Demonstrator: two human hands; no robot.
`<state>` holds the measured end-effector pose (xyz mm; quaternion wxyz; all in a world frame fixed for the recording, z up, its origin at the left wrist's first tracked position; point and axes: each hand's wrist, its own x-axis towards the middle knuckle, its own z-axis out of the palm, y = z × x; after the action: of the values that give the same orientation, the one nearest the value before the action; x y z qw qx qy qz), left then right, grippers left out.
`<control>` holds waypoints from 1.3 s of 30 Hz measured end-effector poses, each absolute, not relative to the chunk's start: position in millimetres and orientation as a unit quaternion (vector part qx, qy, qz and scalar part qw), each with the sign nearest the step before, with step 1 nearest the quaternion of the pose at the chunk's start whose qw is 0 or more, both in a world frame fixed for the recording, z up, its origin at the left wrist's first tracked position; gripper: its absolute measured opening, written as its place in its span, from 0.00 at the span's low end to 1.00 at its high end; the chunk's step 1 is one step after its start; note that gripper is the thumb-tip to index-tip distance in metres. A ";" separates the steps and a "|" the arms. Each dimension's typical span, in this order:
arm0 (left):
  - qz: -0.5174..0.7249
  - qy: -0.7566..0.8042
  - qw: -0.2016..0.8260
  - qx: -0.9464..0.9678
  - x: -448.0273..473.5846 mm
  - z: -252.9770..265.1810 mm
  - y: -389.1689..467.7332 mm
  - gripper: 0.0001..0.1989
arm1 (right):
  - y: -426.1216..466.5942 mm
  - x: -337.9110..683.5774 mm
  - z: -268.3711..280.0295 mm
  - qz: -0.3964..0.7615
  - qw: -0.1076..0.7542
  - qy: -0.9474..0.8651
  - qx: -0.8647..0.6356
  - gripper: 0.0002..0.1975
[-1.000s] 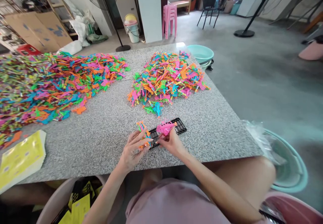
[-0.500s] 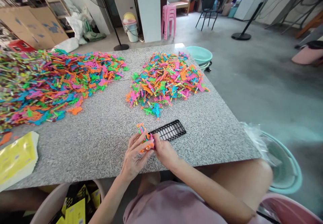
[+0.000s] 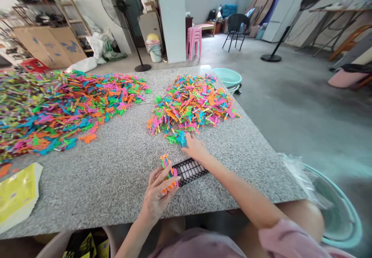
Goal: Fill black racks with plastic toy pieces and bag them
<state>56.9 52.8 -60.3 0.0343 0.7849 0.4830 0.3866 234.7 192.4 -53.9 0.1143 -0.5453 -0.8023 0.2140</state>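
My left hand (image 3: 157, 192) is closed around several small plastic toy guns (image 3: 170, 187), pink, orange and green, standing packed in the left end of a black lattice tray (image 3: 188, 171). The tray rests on the stone tabletop, and its right part holds no toys. My right hand (image 3: 197, 148) reaches over the tray with thumb and fingers closed on a blue toy gun (image 3: 181, 138) at the near edge of a pile. A green toy gun (image 3: 172, 138) lies just left of it. The fingertips of my right hand are partly hidden.
A heap of colourful toy guns (image 3: 194, 103) lies ahead, and a larger heap (image 3: 72, 106) spreads along the left. A yellow printed packet (image 3: 20, 192) is at the left table edge. Turquoise basins (image 3: 345, 227) stand right, below table height. A bin (image 3: 58, 246) with yellow-black packaging is below left.
My right hand has left the toys by my left hand and moved forward to the blue toy gun at the pile's edge. My left hand stays on the packed toys. The view has tilted up.
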 end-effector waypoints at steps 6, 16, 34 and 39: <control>0.367 0.484 0.068 0.792 47.8 -51.0 52.2 0.10 | 205.4 202.6 -51.5 0.087 0.022 -0.870 -0.484 0.12; 0.348 0.494 0.095 0.791 45.1 -48.6 51.8 0.10 | 292.4 193.3 -47.7 -0.043 -0.036 -0.987 -0.147 0.14; 0.343 0.486 0.120 0.795 40.1 -45.4 44.1 0.13 | 152.9 202.4 -98.3 0.370 0.207 -0.802 -0.420 0.08; 0.346 0.474 0.057 0.808 42.2 -49.2 49.5 0.09 | 164.3 199.7 -79.6 0.304 0.110 -0.881 -0.346 0.14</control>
<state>42.2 49.5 -49.2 0.0571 0.8078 0.4739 0.3459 199.7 164.3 -79.6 0.1096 -0.3462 -0.8808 0.3037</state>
